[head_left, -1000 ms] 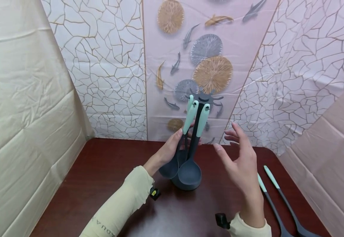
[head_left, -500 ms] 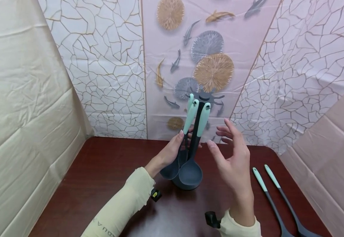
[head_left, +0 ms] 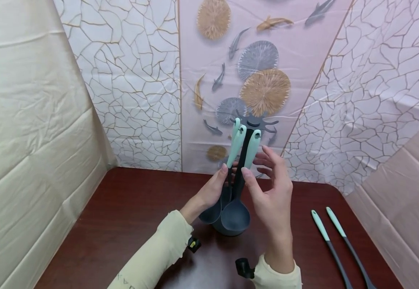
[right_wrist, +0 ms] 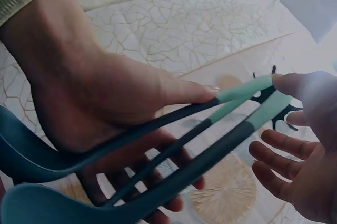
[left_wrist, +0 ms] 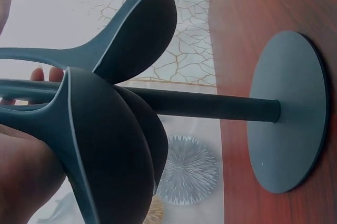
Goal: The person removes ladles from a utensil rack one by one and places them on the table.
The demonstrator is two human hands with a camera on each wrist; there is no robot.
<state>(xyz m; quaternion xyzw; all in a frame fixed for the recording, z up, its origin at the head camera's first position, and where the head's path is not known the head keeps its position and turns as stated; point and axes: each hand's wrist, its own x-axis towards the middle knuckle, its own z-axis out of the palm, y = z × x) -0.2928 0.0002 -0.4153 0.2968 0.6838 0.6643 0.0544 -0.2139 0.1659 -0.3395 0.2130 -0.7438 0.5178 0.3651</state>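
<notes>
A dark utensil stand [head_left: 254, 120] with curved hooks carries several mint-handled utensils. At front right hangs a ladle [head_left: 235, 216]; a second deep-bowled ladle [left_wrist: 105, 145] hangs to its left, and another partly hidden utensil [right_wrist: 181, 139] is behind. My left hand [head_left: 211, 192] holds the left ladle's handle, thumb along its front and fingers behind the hanging handles. My right hand [head_left: 272, 196] is beside the right ladle's mint handle, thumb and fingers parted around it; whether the thumb touches is unclear. The stand's round base [left_wrist: 289, 113] sits flat on the table.
Two long utensils with mint handles, one at left [head_left: 320, 224] and another at right [head_left: 336, 221], lie on the dark red table [head_left: 122, 224] at the right. Their heads are out of frame. Patterned cloth [head_left: 137, 100] hangs behind.
My right hand has moved left from open space to the right ladle's handle. My left hand keeps its place at the stand. The head view has shifted slightly.
</notes>
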